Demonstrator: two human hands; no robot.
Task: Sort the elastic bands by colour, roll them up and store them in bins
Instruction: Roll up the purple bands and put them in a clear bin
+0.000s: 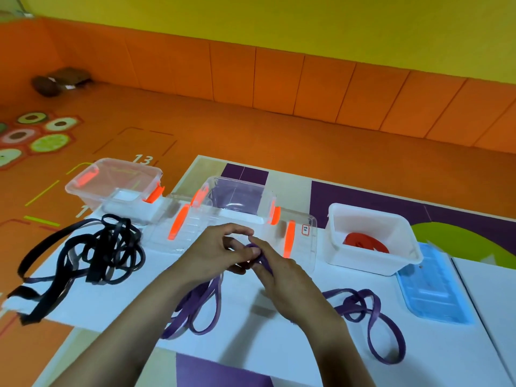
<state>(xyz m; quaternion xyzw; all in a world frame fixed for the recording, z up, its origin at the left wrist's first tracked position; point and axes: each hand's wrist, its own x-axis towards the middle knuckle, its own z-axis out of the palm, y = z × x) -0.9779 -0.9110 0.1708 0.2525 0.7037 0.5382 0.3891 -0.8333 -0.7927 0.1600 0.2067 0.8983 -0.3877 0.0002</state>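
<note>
On the white table [251, 347], centre: left hand [215, 255] and right hand [282, 275] meet just in front of the clear lids.
Left hand: fingers curled, fingertips pinching one end of the long flat purple elastic band [371, 312].
Right hand: fingers bent over the same band, gripping it where it turns between the two hands.
Purple band, rest: loose loops on the table, some beneath the left wrist, some to the right of the right forearm.
Black bands: tangled heap of flat black elastic bands [111, 252] at the table's left, strips trailing past the edge.
Clear bins: left see-through plastic bin [111, 185] and middle see-through plastic bin [237, 195], both with orange latches, along the far side.
Clear lids: two clear plastic lids [304, 247] with orange latches, flat in front of the bins.
White bin: opaque white plastic bin [371, 219] at the right, holding a rolled red band [365, 243].
Blue lid: pale blue plastic lid [432, 294], just right of the white bin.
</note>
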